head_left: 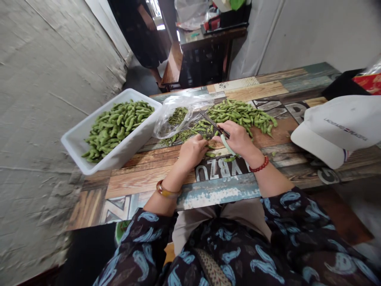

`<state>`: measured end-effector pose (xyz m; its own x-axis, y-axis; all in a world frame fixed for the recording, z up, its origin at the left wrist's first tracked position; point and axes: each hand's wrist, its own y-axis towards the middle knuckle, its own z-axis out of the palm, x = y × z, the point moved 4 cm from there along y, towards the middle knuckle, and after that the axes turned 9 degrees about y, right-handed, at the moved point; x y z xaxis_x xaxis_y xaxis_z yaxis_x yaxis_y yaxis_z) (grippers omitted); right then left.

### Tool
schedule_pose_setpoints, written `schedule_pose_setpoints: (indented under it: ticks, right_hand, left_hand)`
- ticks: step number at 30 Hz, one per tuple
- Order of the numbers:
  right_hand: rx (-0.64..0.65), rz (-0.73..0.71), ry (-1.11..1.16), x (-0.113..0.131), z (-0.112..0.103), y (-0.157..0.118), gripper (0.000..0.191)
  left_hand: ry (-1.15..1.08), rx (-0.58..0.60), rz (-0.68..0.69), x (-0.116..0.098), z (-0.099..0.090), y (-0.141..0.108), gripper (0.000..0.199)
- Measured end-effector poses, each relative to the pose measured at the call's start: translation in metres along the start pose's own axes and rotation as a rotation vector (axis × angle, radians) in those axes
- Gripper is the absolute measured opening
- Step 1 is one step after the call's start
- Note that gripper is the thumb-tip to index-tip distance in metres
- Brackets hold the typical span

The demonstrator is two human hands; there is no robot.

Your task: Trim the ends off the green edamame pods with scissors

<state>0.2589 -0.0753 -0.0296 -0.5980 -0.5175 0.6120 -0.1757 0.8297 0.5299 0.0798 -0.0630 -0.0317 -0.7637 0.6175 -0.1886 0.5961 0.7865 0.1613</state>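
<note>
My right hand (238, 139) grips a pair of scissors (226, 143) with pale green handles, its dark blades pointing up and left over the pods. Beside it, my left hand (192, 153) is closed, with the fingertips pinched at a green edamame pod (210, 147) low over the table; the fingers partly cover it. Beyond both hands spreads a heap of edamame pods (238, 113). Small trimmings (175, 137) lie left of the scissors, in front of a clear plastic bag (162, 121) with more green bits in it. A few loose pods (229, 159) rest near my wrists.
A white plastic tub (119, 163) of edamame pods stands at the left by the grey wall. On the right of the patchwork-wood table (143, 169) sits a white cap (333, 123). Behind, a person (143, 35) stands near a bench (173, 63) and a cluttered side table (214, 35).
</note>
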Motion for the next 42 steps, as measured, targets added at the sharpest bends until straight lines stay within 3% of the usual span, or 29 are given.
schedule_pose_setpoints:
  ticks: [3,6,10,13,18,30,42]
  right_hand:
    - [-0.004,-0.009,0.005,0.001,0.000,0.000,0.040]
    - [-0.007,-0.012,0.032,0.003,0.000,-0.001,0.040]
    - [0.033,-0.016,0.062,0.008,0.002,-0.002,0.042]
    - [0.105,-0.026,0.100,0.013,0.005,-0.003,0.045]
    - [0.207,0.013,0.167,0.013,0.009,-0.006,0.054]
    - [0.272,-0.025,0.180,0.020,0.012,-0.005,0.052]
    - [0.316,-0.044,0.109,0.019,0.011,-0.005,0.038]
  left_hand:
    - [-0.278,-0.093,-0.071,0.010,-0.006,0.001,0.011]
    - [-0.728,-0.167,-0.205,0.024,-0.010,0.000,0.012]
    - [-1.263,-0.114,-0.419,0.031,-0.008,-0.004,0.030]
    - [-1.441,-0.086,-0.481,0.027,-0.008,-0.005,0.038]
    - [-1.446,-0.084,-0.448,0.024,-0.009,-0.006,0.033]
    - [-1.262,-0.100,-0.359,0.027,-0.006,-0.007,0.027]
    - [-1.218,-0.091,-0.339,0.027,-0.009,-0.005,0.023]
